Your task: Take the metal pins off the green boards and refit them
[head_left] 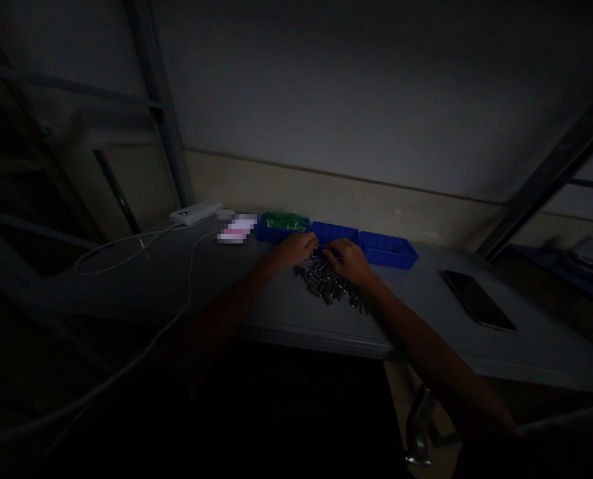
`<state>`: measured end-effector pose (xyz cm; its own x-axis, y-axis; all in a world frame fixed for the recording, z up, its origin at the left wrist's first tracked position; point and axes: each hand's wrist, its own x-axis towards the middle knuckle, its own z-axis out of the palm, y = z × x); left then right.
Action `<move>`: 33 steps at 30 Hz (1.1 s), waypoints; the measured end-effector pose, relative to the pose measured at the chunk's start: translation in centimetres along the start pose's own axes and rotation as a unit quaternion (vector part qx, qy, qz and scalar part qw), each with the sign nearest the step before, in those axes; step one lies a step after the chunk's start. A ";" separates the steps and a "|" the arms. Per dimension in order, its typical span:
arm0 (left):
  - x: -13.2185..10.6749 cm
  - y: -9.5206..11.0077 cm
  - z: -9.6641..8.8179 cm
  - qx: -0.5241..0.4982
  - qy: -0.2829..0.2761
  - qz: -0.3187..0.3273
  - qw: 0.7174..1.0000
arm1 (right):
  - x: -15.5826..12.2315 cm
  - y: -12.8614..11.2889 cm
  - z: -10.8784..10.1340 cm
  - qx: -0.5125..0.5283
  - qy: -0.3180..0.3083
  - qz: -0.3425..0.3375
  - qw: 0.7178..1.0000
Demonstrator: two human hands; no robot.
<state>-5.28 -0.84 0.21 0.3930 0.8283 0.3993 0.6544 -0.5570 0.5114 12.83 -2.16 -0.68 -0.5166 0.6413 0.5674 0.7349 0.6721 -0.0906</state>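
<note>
The scene is very dim. My left hand (297, 248) and my right hand (349, 259) rest close together at the far edge of a pile of several small grey metal parts (326, 285) on a grey table (256, 299). Both hands look curled over the parts, fingers bent down. What the fingers hold is too dark and small to make out. Just behind the hands stands a row of three blue trays (389, 249); the leftmost tray (281, 226) holds green items.
A dark phone (477, 299) lies flat on the table at the right. A white power bank (195, 213) with a white cable (127, 256) sits at the back left. Metal rack posts rise left and right; a wall stands behind.
</note>
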 end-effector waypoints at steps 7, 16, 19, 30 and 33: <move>-0.2 0.4 0.1 -0.030 0.030 0.051 0.998 | 0.1 0.0 -0.5 -0.011 0.004 0.017 1.000; -0.1 0.7 -0.1 -0.021 0.046 0.091 0.995 | 0.1 0.6 -0.6 0.113 0.035 0.030 0.992; -0.2 0.7 -0.2 -0.023 0.034 0.081 0.996 | 0.1 0.5 -0.7 0.139 0.054 0.034 0.988; -0.2 1.0 0.4 -0.095 0.073 0.085 0.989 | 0.1 0.4 -0.9 0.130 0.055 0.036 0.989; -0.1 1.1 0.4 -0.092 0.080 0.080 0.989 | 0.1 0.2 -0.9 0.145 0.053 0.042 0.987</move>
<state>-4.37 -1.52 0.38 0.3644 0.7173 0.5939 0.4581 -0.6933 0.5562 13.37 -2.34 0.10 -0.3982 0.6675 0.6292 0.6083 0.7055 -0.3635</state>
